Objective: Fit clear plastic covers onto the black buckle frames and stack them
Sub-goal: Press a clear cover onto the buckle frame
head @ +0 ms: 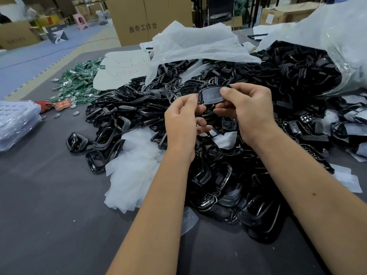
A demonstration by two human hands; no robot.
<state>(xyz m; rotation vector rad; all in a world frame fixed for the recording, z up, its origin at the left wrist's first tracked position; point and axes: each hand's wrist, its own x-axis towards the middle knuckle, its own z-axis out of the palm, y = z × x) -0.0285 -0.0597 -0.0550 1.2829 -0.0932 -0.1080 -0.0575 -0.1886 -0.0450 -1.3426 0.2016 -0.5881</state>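
Observation:
Both my hands hold one black buckle frame (pixel 211 94) up above the table, with a clear plastic cover lying in its opening. My left hand (pixel 183 122) pinches the frame's left end between thumb and fingers. My right hand (pixel 248 110) grips its right end, thumb on top of the cover. Below and behind them a large heap of loose black buckle frames (pixel 214 181) covers the middle of the grey table (pixel 49 205). A stack of black frames (pixel 262 221) lies near my right forearm. A single clear cover (pixel 189 220) lies flat under my left forearm.
White plastic sheets (pixel 131 175) lie left of the heap. A clear bag of black parts (pixel 309 62) is at the back right. Green circuit boards (pixel 81 82) sit at the back left, stacked clear trays (pixel 15 122) at the left edge, and cardboard boxes (pixel 143 18) behind.

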